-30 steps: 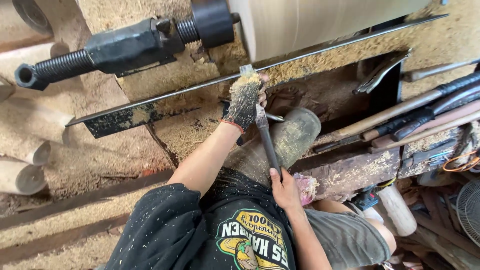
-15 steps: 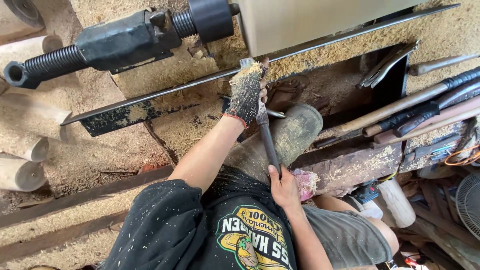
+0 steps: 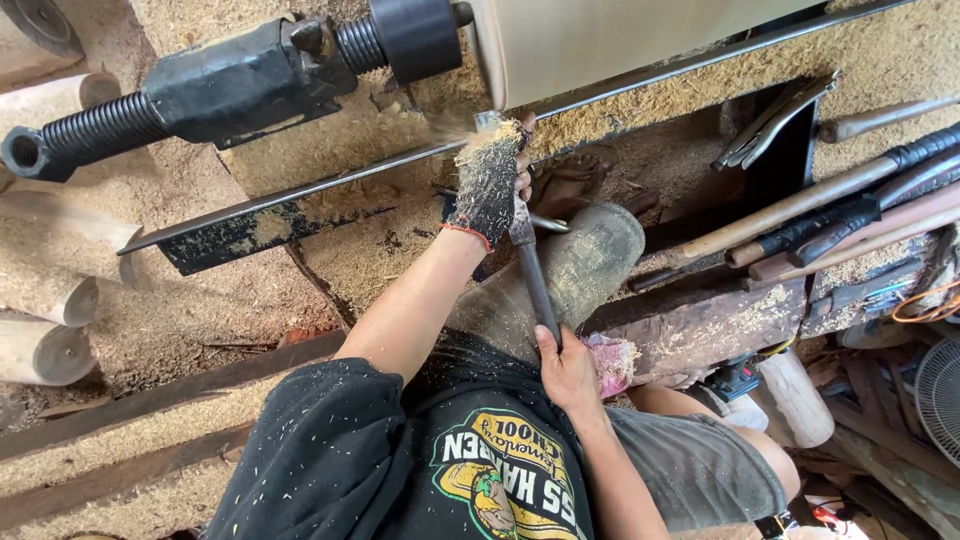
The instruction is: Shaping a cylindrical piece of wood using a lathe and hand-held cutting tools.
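My left hand [image 3: 490, 180], in a glove caked with sawdust, is clamped over the front end of the chisel [image 3: 535, 285], pinning it down on the long steel rail [image 3: 330, 185] that runs along the lathe. I keep that hand right at the rail because the rail takes the push of the spinning wood; my grip there only has to steer the edge. The fingers [image 3: 522, 165] are curled tight round the metal, no gap showing, and the tip itself is hidden under the glove and a little spray of chips, right against the pale wooden cylinder [image 3: 620, 40].

My right hand [image 3: 565, 365] is bare and low, close to my belly, fingers wrapped closed round the back of the shaft. Held that far apart from the left, it gives me leverage: a small move back here tilts the edge up front. The chisel runs slanted from my lap up to the rail, passing over my bent knee [image 3: 590, 260], which sits beneath it.

The black tailstock [image 3: 240, 80], with its coiled thread, presses into the cylinder's end from the left, so the wood stays centred. Spare long-handled tools [image 3: 830, 215] lie well off to my right, on the rough beam. Turned wooden blanks [image 3: 50, 350] rest in the shavings to my left.
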